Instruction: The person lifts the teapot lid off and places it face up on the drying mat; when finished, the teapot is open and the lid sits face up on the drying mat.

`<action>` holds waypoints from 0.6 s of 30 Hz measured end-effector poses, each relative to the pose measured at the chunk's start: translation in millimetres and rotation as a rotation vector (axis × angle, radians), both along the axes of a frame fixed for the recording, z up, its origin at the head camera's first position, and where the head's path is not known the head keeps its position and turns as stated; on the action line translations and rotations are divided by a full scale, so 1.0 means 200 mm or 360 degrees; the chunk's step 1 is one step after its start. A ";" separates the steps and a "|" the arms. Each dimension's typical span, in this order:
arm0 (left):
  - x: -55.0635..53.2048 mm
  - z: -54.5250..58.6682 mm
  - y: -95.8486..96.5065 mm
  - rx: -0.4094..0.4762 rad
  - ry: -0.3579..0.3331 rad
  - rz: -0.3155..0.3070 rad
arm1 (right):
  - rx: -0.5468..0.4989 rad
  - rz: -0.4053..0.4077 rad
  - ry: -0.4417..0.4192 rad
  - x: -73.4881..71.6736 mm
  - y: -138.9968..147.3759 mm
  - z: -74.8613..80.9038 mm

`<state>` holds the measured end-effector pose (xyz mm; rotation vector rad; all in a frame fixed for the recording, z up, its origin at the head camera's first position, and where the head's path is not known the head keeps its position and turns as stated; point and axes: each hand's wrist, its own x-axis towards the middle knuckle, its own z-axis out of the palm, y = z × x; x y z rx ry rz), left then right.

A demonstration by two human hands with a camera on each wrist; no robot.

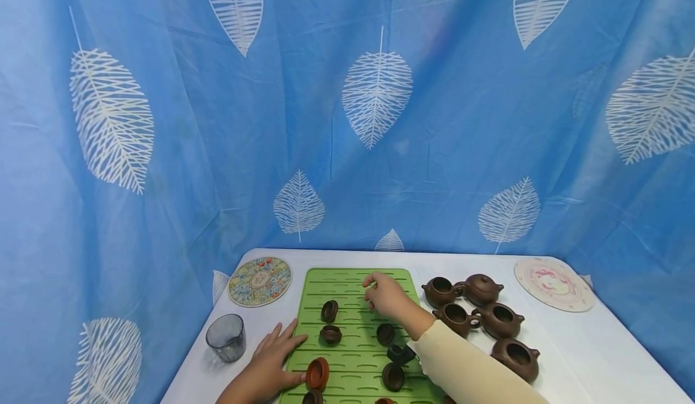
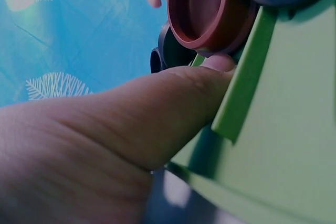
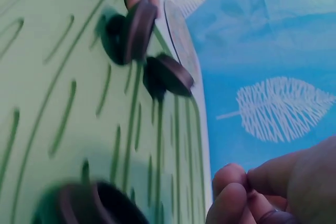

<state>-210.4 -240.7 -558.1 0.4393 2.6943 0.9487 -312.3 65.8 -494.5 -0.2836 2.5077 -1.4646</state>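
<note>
My left hand (image 1: 274, 362) lies with fingers spread over the left edge of the green mat (image 1: 347, 365). Its thumb (image 2: 173, 98) reaches under the rim of a reddish-brown teapot lid (image 2: 202, 11), which lies tilted on the mat. My right hand (image 1: 385, 296) hovers over the far right part of the mat, fingers curled, thumb and index finger meeting. I cannot tell whether it pinches anything. Two dark brown lids (image 1: 329, 311) lie to its left; several more dark lids (image 1: 393, 377) lie below it, partly beside the sleeve.
Several brown teapots (image 1: 502, 321) stand right of the mat, one (image 1: 482, 289) with its lid on. A grey glass (image 1: 226, 337) stands at the left. Round patterned coasters lie at the back left (image 1: 260, 281) and back right (image 1: 554, 284). A blue leaf-print curtain (image 1: 374, 181) hangs behind.
</note>
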 end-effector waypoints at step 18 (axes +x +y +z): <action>-0.01 0.00 0.00 -0.0013 -0.0014 0.0006 | 0.0200 -0.0166 0.0082 -0.02 0.32 0.07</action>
